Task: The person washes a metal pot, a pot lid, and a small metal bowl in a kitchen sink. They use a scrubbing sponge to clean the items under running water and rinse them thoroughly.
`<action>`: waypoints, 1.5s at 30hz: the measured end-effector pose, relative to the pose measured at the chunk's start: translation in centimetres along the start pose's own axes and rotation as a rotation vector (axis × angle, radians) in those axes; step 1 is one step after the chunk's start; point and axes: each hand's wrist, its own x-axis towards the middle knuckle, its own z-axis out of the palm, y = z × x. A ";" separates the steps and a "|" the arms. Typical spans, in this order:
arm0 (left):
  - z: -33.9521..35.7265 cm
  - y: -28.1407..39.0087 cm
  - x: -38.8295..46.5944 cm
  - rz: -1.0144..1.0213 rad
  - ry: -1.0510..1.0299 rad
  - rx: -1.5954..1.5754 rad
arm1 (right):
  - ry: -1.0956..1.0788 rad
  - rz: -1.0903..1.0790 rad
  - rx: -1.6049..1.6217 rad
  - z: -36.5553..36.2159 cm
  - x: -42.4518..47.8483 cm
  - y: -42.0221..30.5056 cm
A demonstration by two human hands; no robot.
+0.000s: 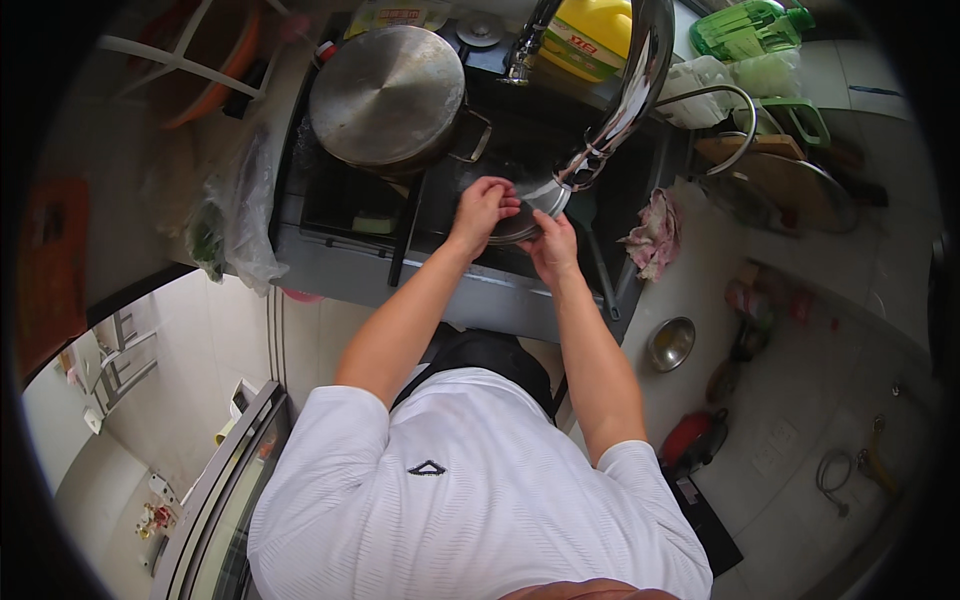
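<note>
My right hand grips the near right rim of a round, shallow metal vessel, thumb on top. It is tilted beneath the chrome faucet, and a stream of water runs down onto it. Over the vessel's left side is my left hand, its fingers bent close to the stream; whether anything is between them is hidden. Both hands are above a dark sink. A long-handled grey-green utensil leans in the sink just right of my right hand.
A large stainless steel pot stands at the sink's left. Behind the faucet is a yellow jug. On the right counter lie a pink-and-white cloth and a small metal bowl. A clear plastic bag rests on the left counter.
</note>
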 end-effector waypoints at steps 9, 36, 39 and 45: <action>3.5 -2.3 6.3 0.618 -0.419 1.355 | -0.039 0.015 -0.031 -0.6 -3.4 0.4; 0.6 1.9 -1.2 0.422 0.102 0.997 | 0.194 -0.343 -1.413 2.3 3.5 0.0; 0.4 2.9 -0.8 0.292 0.184 1.115 | 0.214 -0.433 -1.503 2.9 0.6 0.2; 0.9 0.3 -0.8 -0.361 -0.041 0.236 | 0.109 -0.722 -1.621 -0.3 -1.7 1.7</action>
